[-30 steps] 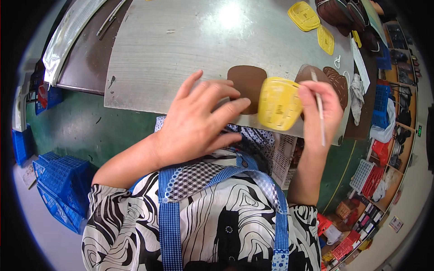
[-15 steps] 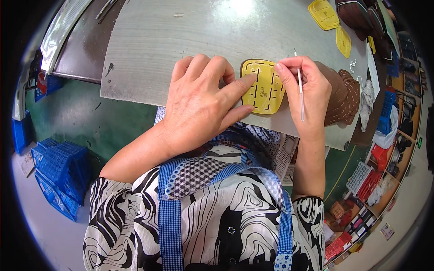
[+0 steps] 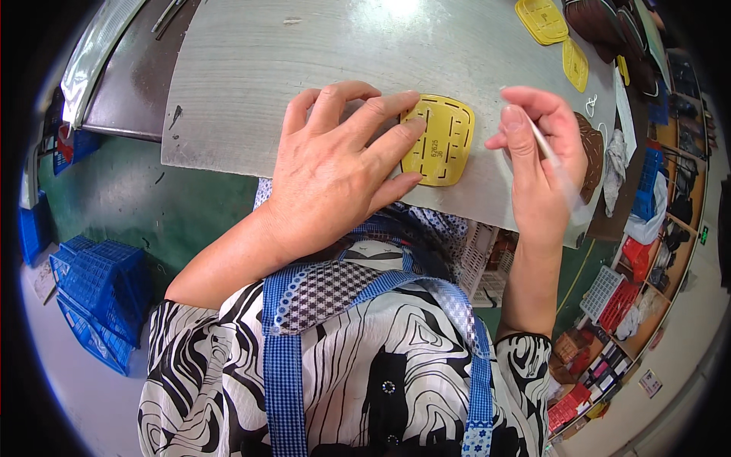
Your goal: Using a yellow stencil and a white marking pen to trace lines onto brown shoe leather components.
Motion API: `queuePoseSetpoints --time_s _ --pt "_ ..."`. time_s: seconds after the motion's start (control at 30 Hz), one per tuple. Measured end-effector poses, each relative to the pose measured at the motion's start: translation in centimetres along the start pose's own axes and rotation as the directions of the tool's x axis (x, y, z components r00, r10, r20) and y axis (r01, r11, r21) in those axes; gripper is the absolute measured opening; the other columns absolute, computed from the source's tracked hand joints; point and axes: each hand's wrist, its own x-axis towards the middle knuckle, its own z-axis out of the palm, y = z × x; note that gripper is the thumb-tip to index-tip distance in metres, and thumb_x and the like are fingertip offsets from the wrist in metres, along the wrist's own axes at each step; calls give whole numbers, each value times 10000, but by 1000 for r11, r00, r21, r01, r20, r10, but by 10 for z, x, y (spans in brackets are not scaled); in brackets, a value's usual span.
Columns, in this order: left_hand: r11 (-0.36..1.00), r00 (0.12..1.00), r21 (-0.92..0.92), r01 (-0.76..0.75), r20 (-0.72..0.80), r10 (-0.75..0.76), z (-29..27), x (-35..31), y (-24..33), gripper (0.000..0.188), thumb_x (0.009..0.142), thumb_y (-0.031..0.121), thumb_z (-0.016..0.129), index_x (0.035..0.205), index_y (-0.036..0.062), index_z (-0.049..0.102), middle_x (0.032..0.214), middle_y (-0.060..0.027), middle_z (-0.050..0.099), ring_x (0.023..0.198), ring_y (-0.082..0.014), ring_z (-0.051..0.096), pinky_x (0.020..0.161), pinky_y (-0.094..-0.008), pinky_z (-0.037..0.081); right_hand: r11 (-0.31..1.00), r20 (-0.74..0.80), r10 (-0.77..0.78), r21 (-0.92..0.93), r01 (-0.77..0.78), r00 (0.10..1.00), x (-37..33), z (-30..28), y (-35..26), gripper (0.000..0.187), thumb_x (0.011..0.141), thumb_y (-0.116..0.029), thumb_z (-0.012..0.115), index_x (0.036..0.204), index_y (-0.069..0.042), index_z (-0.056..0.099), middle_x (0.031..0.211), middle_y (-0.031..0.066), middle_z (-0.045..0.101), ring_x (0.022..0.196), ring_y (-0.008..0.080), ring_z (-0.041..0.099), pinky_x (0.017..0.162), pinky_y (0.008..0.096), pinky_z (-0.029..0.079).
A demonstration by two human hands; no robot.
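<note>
Head view, looking down on a grey bench (image 3: 304, 68). The left hand (image 3: 335, 167) lies palm down and spread on the bench, its fingers (image 3: 388, 141) flat and extended, the tips of two of them pressing the left edge of a yellow template (image 3: 442, 141); nothing is gripped inside this hand. The template, a rounded plate pierced by short slots, lies flat near the bench's front edge, at about 3 o'clock from the left hand and between the two hands. The right hand (image 3: 541, 152) hovers at 3 o'clock from the template, just beside it, with thumb and forefinger pinched shut on a thin pale pen (image 3: 552, 164) that runs down across the hand; whether its tip meets the bench cannot be told. A brown leather piece (image 3: 592, 152) lies partly hidden behind the right hand, at its 3 o'clock. Two more yellow templates (image 3: 542, 19) rest at 1 o'clock near the far right corner of the bench, well apart from the hands, beside a stack of dark pieces (image 3: 601, 23). Blue crates (image 3: 99, 289) stand on the floor at 8 o'clock. A blue-checked apron strap (image 3: 285, 381) crosses a black-and-white patterned shirt at 6 o'clock.
</note>
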Motion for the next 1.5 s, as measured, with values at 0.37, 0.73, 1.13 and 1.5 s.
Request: queuePoseSetpoints --time_s 0.37,0.73,1.13,1.5 --pt "999 999 -13 -50 -11 49 0 1 -2 304 780 315 795 1070 243 739 1378 21 597 1206 -271 529 1020 -459 391 917 234 -165 -322 236 958 20 25 15 234 1025 -224 599 944 -38 715 799 96 686 751 307 647 699 388 509" --pt "999 998 -9 -50 -27 49 1 1 -3 291 808 319 782 1087 251 737 1363 16 601 1203 -276 530 1032 -462 385 954 198 -145 -231 190 969 7 20 7 256 1043 -213 590 956 -14 725 774 87 661 700 220 623 661 328 492" --pt "999 998 -2 -55 -29 54 4 1 -1 297 805 321 789 1085 235 740 1363 14 603 1198 -274 534 1046 -465 381 842 114 -250 -465 274 961 5 16 21 209 1026 -196 596 914 -50 696 748 103 663 725 309 650 659 416 502" --pt "999 999 25 -32 -13 33 1 2 -2 418 791 331 796 1166 183 685 1366 20 613 1202 -273 539 1054 -450 374 950 -28 -53 -308 42 998 -27 9 -6 226 1052 -182 571 932 -26 681 777 115 654 711 287 643 653 393 487"
